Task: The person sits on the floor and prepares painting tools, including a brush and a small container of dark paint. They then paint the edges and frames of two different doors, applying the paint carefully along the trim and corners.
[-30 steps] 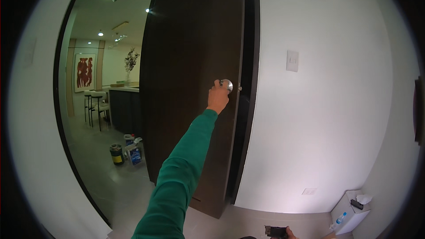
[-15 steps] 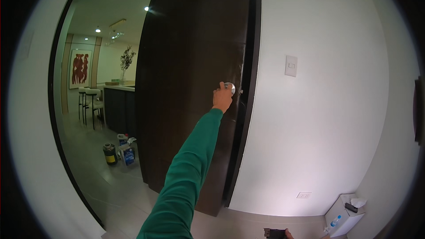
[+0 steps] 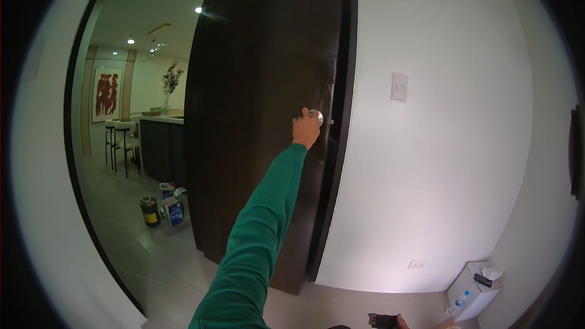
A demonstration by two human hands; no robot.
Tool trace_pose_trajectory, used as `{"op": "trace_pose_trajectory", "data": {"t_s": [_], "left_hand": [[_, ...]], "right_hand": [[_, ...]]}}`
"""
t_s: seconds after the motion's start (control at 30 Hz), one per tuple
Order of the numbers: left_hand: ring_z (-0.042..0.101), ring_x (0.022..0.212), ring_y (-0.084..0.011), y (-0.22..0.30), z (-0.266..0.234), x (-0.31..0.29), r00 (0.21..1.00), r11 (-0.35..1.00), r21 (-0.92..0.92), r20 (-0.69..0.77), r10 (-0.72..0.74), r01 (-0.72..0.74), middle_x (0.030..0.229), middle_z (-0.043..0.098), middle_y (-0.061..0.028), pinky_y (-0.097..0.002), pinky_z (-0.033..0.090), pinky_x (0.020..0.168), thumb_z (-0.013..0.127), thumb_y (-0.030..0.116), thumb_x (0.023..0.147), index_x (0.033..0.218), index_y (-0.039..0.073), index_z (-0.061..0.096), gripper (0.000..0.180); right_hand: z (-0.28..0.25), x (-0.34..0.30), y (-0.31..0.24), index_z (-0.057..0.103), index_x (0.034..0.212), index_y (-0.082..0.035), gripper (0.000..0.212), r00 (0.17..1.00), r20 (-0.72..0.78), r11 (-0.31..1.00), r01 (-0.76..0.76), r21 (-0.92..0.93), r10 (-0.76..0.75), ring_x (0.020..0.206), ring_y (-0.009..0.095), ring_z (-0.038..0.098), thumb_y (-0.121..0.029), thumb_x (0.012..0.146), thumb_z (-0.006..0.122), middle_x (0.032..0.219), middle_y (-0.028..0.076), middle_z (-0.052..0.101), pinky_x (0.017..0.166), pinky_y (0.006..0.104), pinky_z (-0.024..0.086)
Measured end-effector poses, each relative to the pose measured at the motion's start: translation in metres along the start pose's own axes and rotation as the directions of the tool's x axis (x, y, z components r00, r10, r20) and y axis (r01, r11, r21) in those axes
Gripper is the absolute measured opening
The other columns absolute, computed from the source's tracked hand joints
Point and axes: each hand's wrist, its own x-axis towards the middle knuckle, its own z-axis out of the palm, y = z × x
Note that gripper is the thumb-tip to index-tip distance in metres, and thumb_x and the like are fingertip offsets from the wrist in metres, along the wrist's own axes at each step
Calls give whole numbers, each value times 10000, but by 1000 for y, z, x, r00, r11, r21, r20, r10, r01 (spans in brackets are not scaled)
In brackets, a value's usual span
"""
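My left hand (image 3: 306, 128), at the end of a green sleeve, is closed round a round silver doorknob (image 3: 317, 116). The knob sits near the right edge of a dark brown door (image 3: 256, 73), which stands partly open. At the bottom edge, part of my right hand (image 3: 401, 321) shows, its fingers against a dark, flat, ragged-ended thing (image 3: 384, 321). The kind of that dark thing cannot be made out, and most of it is cut off by the frame.
A white wall with a light switch (image 3: 399, 87) and an outlet (image 3: 418, 264) adjoins the door frame. At lower right, a white box (image 3: 475, 292) stands near a water bottle (image 3: 462, 299). Beyond the doorway are jugs (image 3: 173, 210), a dark container (image 3: 150, 211), stools (image 3: 126, 140) and a counter (image 3: 161, 149).
The view has shifted slightly, so things sit a little higher and further left. My left hand stays on the doorknob. More of the dark thing and of my right hand shows.
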Motion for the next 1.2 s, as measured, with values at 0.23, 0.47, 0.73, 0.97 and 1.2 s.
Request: {"op": "trace_pose_trajectory", "data": {"t_s": [0.23,0.47,0.73,0.97,1.2], "left_hand": [[672,776,-365,-2,14,9,998,996,-74,48,-44,48,1050,553,-183,-460,521,725,721,254,787,1003,-44,612,384],[665,735,-401,6,0,33,994,989,-127,93,-63,75,1036,550,-228,-456,557,657,715,246,772,992,-68,609,398],[657,660,-373,34,-38,75,957,996,-31,281,-72,84,960,537,-185,-451,555,581,707,298,786,1007,-53,579,434],[668,731,-351,21,-69,107,803,986,-36,586,-109,160,868,639,-199,-454,565,641,670,300,801,881,15,681,296],[681,870,-344,9,-48,129,617,933,-91,771,-156,349,924,694,-160,-460,555,780,674,303,810,892,36,711,281]], "right_hand": [[7,28,-32,613,1119,-32,476,1000,-8,999,8,-51,-8,735,228,660,-473,948,557,954,107,672,574,338,523],[55,55,-171,622,1115,-39,443,999,33,999,11,-45,-9,742,251,673,-447,952,558,951,113,681,558,341,531],[122,15,-334,631,1111,-29,448,1000,28,997,-5,-71,7,739,241,676,-443,964,542,941,119,686,549,326,536],[201,-64,-445,629,1113,-25,471,992,84,993,-89,-81,96,750,235,674,-463,951,569,898,112,674,553,324,536],[276,-121,-505,618,1103,-32,469,982,38,980,-180,-83,184,764,247,672,-469,934,598,896,104,657,547,347,531]]}}
